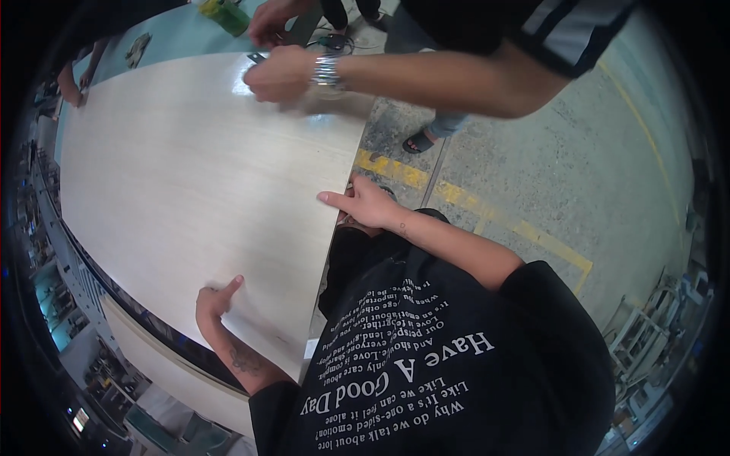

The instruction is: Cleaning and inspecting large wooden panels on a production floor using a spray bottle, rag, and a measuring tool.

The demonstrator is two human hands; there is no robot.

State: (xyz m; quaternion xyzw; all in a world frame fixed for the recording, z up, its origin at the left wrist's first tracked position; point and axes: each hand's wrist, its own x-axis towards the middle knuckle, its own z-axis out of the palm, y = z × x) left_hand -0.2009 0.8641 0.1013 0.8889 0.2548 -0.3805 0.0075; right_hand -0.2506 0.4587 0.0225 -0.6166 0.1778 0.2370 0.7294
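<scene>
A large pale wood-grain panel (190,175) lies flat in front of me. My left hand (215,300) grips its near edge, thumb on top and fingers curled under. My right hand (366,202) holds the panel's right edge, one digit stretched flat along the top and the rest below. At the far end a co-worker's hand with a metal wristwatch (283,74) presses on the panel's far corner, and their other hand (270,20) is just behind it.
The panel rests over a teal table (171,38) with a green-yellow object (224,14) on it. Another person's hand (70,83) is at the far left edge. Concrete floor with a yellow line (532,232) lies to the right. Shelving (646,327) stands at the lower right.
</scene>
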